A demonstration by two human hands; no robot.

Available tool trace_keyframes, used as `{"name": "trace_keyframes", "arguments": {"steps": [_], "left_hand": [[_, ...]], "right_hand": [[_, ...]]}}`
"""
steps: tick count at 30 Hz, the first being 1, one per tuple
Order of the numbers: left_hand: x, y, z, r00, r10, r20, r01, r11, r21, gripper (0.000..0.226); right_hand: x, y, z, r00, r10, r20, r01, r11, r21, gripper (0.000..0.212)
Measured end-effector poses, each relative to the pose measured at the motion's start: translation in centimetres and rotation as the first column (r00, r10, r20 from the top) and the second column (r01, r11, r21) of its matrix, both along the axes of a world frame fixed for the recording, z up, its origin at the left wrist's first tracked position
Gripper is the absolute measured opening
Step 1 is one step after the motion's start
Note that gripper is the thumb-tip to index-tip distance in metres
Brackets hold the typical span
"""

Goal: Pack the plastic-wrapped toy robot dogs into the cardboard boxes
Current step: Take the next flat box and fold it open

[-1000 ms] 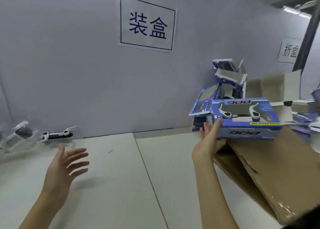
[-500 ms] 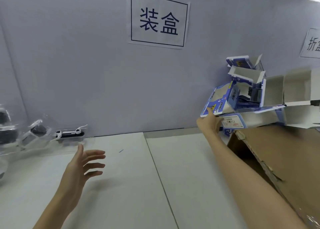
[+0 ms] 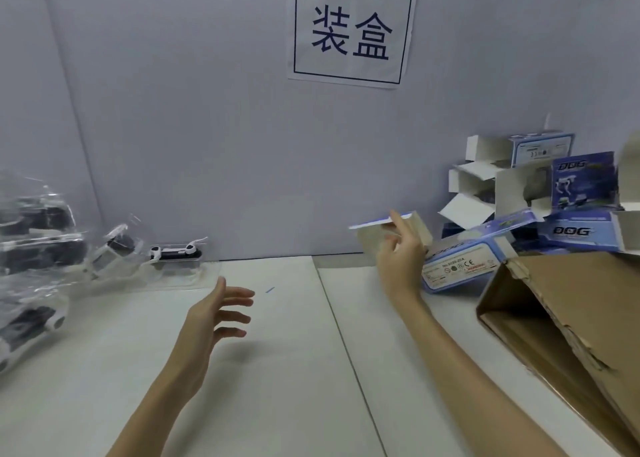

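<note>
My right hand (image 3: 398, 259) grips an open blue-and-white toy box (image 3: 460, 262) by its raised flap, at the left edge of a pile of several similar boxes (image 3: 575, 197) against the wall at right. My left hand (image 3: 211, 321) hovers above the white table (image 3: 277, 370) with fingers spread, holding nothing. Plastic-wrapped toy robot dogs (image 3: 38, 245) lie heaped at the far left. One more wrapped black-and-white dog (image 3: 176, 252) lies by the wall, beyond my left hand.
A large brown corrugated carton (image 3: 568, 325) lies tipped on the table at the right, just in front of the box pile. A paper sign (image 3: 349, 30) with printed characters hangs on the grey wall. A seam runs down the table between my arms.
A second ago my right hand set a packed box on the pile; it then moved left and took hold of an open box's flap. The view swung left. My left hand stayed hovering.
</note>
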State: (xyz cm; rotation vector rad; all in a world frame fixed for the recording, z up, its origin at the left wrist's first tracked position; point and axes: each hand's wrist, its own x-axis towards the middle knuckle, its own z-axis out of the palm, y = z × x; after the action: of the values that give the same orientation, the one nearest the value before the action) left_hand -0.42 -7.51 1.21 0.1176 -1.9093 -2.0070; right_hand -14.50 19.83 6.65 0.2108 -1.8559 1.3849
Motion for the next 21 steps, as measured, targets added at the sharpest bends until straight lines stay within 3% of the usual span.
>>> {"name": "trace_keyframes", "arguments": {"steps": [2, 3, 5, 7, 9, 11, 14, 17, 19, 21], "left_hand": [[-0.2, 0.2, -0.7, 0.999, 0.029, -0.020, -0.031, 0.990, -0.136, 0.020], [-0.2, 0.2, -1.2, 0.998, 0.049, -0.038, -0.057, 0.965, -0.255, 0.029], [-0.4, 0.3, -2.1, 0.993, 0.080, -0.089, -0.112, 0.881, -0.459, 0.074], [-0.4, 0.6, -2.5, 0.986, 0.068, -0.151, -0.139, 0.833, -0.535, 0.109], [-0.3, 0.7, -2.5, 0.970, 0.058, -0.237, -0.188, 0.797, -0.574, 0.120], [0.0, 1.2, -1.6, 0.947, 0.075, -0.312, -0.241, 0.810, -0.535, 0.111], [0.8, 2.0, 0.3, 0.915, 0.096, -0.392, -0.245, 0.904, -0.351, 0.092], [1.3, 1.9, 2.0, 0.884, 0.092, -0.458, -0.166, 0.978, -0.125, 0.091], [1.5, 1.6, 2.7, 0.891, 0.070, -0.449, -0.086, 0.996, -0.015, 0.083], [1.7, 1.6, 2.8, 0.900, 0.034, -0.434, -0.048, 0.999, -0.020, 0.075]], "right_hand": [[2.8, -3.2, -0.8, 0.996, 0.061, -0.061, -0.060, 0.998, 0.023, 0.055], [4.2, -4.6, -1.3, 0.991, 0.103, -0.088, -0.100, 0.995, 0.030, 0.054], [7.1, -6.8, -1.9, 0.969, 0.203, -0.141, -0.198, 0.979, 0.044, 0.051], [9.8, -8.0, -2.2, 0.928, 0.313, -0.202, -0.302, 0.950, 0.083, 0.050], [11.8, -8.5, -2.3, 0.869, 0.430, -0.243, -0.419, 0.903, 0.097, 0.051], [13.1, -8.5, -2.0, 0.797, 0.542, -0.268, -0.540, 0.837, 0.089, 0.050], [13.5, -8.0, -1.0, 0.723, 0.623, -0.298, -0.612, 0.778, 0.142, 0.056], [11.7, -6.8, -0.6, 0.792, 0.516, -0.327, -0.470, 0.856, 0.215, 0.060], [10.6, -6.1, -0.9, 0.831, 0.509, -0.224, -0.463, 0.856, 0.228, 0.058], [10.1, -5.8, -1.4, 0.818, 0.570, -0.073, -0.542, 0.807, 0.236, 0.060]]}}
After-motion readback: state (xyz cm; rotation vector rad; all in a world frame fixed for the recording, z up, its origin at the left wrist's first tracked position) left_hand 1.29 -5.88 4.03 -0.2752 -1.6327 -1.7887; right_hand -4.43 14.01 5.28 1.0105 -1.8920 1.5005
